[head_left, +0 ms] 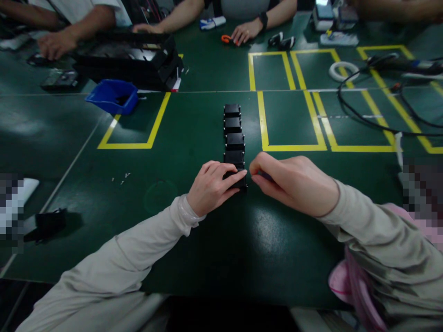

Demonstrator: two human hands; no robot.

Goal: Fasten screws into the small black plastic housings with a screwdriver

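Observation:
A column of several small black rectangular blocks (235, 139), with shiny screw-like pins at their corners, runs away from me on the green table. Across the nearest block (241, 179) lies my left hand (214, 184), thumb and fingers closed around its sides and partly covering it. Just right of that block is my right hand (290, 182), its thumb and forefinger pinched together. What sits in that pinch, if anything, is too small or hidden to make out. A few tiny screws (127, 175) lie loose to the left.
A blue bin (113, 97) stands at the far left beside stacked black trays (128, 60). Yellow tape outlines (294, 148) mark the table. Black cable (363, 121) and a white tape roll (344, 71) lie at right. Opposite, a co-worker's hand (246, 32) rests by orange-handled scissors (226, 39).

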